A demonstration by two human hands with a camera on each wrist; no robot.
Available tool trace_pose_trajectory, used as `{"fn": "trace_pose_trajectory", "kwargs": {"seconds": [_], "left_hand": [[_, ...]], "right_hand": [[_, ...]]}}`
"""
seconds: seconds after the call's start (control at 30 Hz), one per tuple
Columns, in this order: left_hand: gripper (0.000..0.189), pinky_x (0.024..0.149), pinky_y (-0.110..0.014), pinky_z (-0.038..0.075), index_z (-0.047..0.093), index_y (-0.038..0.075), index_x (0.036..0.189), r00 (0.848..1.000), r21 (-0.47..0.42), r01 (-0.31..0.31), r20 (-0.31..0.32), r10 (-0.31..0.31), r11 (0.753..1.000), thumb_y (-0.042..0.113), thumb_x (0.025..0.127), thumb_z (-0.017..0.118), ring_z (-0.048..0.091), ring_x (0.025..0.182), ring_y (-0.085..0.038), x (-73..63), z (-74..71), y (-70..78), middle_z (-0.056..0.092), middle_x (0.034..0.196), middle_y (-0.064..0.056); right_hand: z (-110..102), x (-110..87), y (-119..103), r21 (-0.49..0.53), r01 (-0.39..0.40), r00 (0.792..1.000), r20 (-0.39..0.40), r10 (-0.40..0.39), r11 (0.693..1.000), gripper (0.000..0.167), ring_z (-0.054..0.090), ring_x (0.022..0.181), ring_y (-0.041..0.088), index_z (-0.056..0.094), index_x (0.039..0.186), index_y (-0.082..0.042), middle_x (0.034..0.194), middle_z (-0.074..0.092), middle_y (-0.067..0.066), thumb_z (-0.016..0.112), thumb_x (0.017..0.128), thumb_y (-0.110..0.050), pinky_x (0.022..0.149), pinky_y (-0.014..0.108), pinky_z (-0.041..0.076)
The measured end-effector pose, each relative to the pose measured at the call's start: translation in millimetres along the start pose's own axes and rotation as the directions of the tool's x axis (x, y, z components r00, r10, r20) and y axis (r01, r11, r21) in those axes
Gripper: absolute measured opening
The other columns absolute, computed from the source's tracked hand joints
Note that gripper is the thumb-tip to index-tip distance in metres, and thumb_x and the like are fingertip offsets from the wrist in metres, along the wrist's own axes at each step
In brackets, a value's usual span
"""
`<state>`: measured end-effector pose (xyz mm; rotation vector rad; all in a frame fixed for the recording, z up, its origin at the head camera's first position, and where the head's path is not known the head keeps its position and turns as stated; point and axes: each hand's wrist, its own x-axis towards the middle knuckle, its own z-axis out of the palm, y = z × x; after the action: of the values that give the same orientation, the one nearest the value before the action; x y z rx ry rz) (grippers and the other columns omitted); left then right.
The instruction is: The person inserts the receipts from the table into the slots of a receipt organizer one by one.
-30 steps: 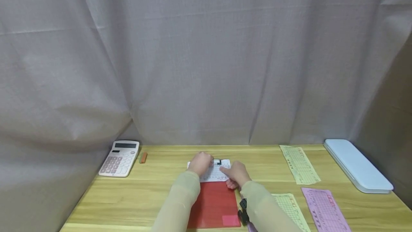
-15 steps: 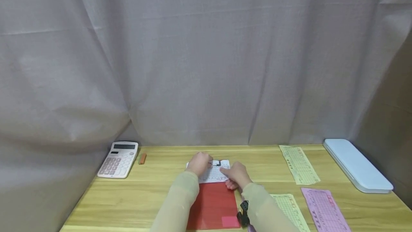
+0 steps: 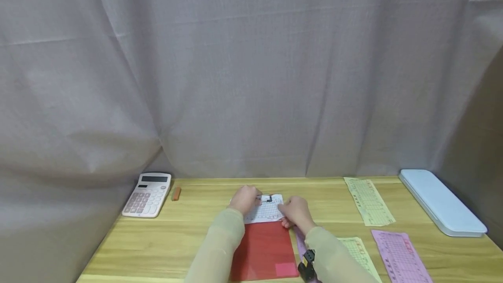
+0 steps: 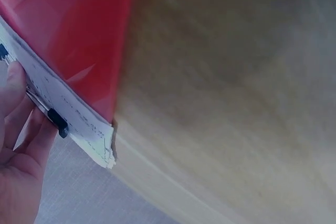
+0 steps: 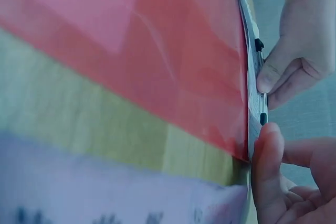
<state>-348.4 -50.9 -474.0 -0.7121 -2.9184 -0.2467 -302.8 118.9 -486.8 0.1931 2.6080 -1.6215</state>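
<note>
A red file folder [image 3: 264,248] lies in front of me, with a white printed slip [image 3: 266,212] across its far end. At the slip's far edge sits a metal clip [image 3: 264,198] with black ends. My left hand [image 3: 244,198] pinches the clip's wire bar between thumb and fingers; the left wrist view shows its thumb [image 4: 14,85] laid on the bar. My right hand [image 3: 297,211] pinches the slip's right edge, fingers curled below and thumb [image 5: 269,140] on top, close to one black end of the clip.
A calculator [image 3: 147,194] and small orange-brown eraser [image 3: 176,194] lie to the left. On the right are two green slips [image 3: 370,201], a purple slip [image 3: 401,254] and a pale blue case [image 3: 444,202]. Another purple slip [image 3: 300,243] lies partly under my right forearm.
My right hand has shifted slightly right, its thumb sliding from over the slip toward the slip's right edge. The left hand stays at the clip. The head view has shifted a little.
</note>
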Motion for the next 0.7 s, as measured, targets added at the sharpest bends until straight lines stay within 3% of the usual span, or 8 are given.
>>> {"fn": "trace_pose_trajectory", "kwargs": {"seconds": [0.23,0.43,0.7], "left_hand": [[0.007,0.074,-0.027,0.053,0.075,0.016,0.088,1.0,-0.003,0.027,0.015,-0.027,1.0,0.018,0.081,0.075,0.066,0.083,-0.012,2.2,1.7,1.6,0.072,0.086,0.004],[0.007,0.075,-0.027,0.053,0.075,0.016,0.087,1.0,0.001,0.024,0.016,-0.024,1.0,0.018,0.081,0.075,0.066,0.084,-0.013,3.2,3.4,1.7,0.072,0.086,0.003],[0.004,0.073,-0.026,0.053,0.074,0.017,0.084,1.0,0.007,0.013,-0.003,-0.013,1.0,0.018,0.08,0.075,0.066,0.081,-0.012,2.3,3.8,0.3,0.071,0.084,0.004]], "right_hand": [[-12.4,-1.5,-5.0,-0.065,0.05,0.999,-0.017,-0.051,0.997,0.017,0.05,0.038,0.007,0.066,0.09,0.008,0.052,0.057,0.005,0.062,0.084,-0.007,0.037,0.02,0.045],[-31.9,-0.8,-2.7,-0.119,0.075,0.997,-0.028,-0.078,0.99,0.016,0.052,0.042,0.011,0.067,0.09,0.007,0.054,0.058,0.006,0.063,0.083,-0.006,0.04,0.021,0.044],[-73.4,8.7,15.5,-0.315,0.183,0.98,-0.011,-0.197,0.931,0.017,0.058,0.062,0.014,0.069,0.092,0.003,0.073,0.065,0.005,0.067,0.083,-0.012,0.056,0.028,0.049]]}}
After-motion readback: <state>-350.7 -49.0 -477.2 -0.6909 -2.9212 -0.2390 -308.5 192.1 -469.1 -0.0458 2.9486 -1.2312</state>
